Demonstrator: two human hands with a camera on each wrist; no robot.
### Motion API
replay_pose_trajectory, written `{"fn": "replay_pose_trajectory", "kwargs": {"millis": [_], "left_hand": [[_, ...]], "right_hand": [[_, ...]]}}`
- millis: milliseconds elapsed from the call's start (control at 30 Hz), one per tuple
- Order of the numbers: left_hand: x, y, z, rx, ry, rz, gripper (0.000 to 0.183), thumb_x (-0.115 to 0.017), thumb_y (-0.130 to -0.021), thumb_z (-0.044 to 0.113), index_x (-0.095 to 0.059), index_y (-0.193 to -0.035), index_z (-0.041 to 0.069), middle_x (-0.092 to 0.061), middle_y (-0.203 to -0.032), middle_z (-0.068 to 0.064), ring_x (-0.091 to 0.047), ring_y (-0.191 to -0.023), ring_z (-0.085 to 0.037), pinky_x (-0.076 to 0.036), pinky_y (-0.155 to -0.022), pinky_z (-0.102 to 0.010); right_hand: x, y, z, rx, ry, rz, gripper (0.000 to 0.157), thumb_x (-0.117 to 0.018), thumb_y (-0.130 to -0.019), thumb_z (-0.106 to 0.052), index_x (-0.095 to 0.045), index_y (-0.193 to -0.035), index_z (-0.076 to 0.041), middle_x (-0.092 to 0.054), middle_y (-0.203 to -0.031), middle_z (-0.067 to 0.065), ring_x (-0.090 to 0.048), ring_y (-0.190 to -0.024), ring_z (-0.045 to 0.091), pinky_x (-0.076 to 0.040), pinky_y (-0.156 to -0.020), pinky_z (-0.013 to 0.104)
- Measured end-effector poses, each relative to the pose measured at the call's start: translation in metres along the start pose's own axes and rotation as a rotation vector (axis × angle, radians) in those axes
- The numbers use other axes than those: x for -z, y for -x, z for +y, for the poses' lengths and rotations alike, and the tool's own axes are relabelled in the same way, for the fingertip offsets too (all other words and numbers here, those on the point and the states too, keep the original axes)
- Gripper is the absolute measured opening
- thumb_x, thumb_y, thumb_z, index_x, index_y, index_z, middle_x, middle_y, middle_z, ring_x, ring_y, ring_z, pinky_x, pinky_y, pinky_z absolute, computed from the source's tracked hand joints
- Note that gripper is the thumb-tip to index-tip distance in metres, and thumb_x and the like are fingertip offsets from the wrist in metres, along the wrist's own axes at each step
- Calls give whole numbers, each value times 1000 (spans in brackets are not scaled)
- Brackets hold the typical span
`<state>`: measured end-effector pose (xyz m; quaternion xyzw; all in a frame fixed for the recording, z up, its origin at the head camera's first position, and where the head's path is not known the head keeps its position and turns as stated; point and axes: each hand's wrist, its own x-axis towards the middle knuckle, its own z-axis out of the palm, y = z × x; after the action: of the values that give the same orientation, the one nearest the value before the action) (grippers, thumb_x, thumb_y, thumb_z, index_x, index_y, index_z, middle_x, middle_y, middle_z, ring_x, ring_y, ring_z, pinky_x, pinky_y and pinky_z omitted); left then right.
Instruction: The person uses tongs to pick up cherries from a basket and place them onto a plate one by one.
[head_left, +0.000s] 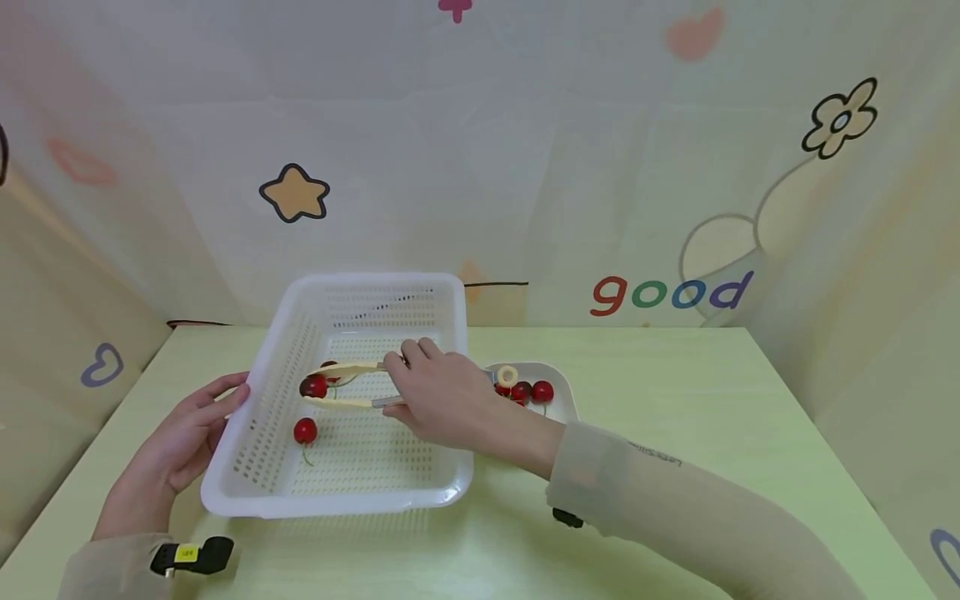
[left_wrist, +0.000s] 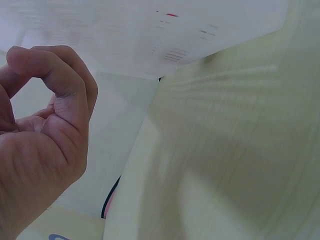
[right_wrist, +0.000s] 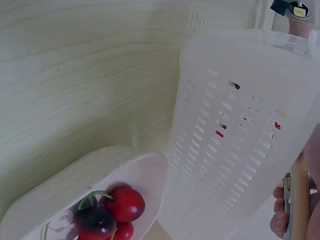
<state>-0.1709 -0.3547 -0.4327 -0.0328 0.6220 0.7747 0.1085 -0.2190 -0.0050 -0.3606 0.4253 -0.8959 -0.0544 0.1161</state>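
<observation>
My right hand (head_left: 446,396) grips a pair of tongs (head_left: 348,369) with cream tips and metal arms, over the white perforated basket (head_left: 337,504). Between the tips is a dark red cherry (head_left: 313,386) near the basket's left side. Another cherry (head_left: 328,364) shows partly behind the upper tip, and one more cherry (head_left: 305,431) lies on the basket floor, stem toward me. My left hand (head_left: 191,429) holds the basket's left rim at the fingertips; its fingers (left_wrist: 70,85) look bent in the left wrist view, where the contact is not shown.
Right of the basket stands a white dish (head_left: 566,400) with several cherries (right_wrist: 125,203), partly hidden behind my right hand and forearm. Both rest on a pale wood-grain table (head_left: 675,400). A printed curtain (head_left: 525,183) surrounds the table's back and sides.
</observation>
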Motion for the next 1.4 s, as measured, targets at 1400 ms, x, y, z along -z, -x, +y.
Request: {"fn": "replay_pose_trajectory", "kwargs": {"millis": [1400], "left_hand": [[0,-1,-3,-36,24,-51,22,-47,-111,17,-62,-123,28,-74,-111,0,-75,-94,-22,-62,-76,-41]], "right_hand": [[2,57,41,-74,-262,152,45,-70,-96,-46,-56,-118,-9,-58,-107,3,-55,-101,19,-51,-61,29]]}}
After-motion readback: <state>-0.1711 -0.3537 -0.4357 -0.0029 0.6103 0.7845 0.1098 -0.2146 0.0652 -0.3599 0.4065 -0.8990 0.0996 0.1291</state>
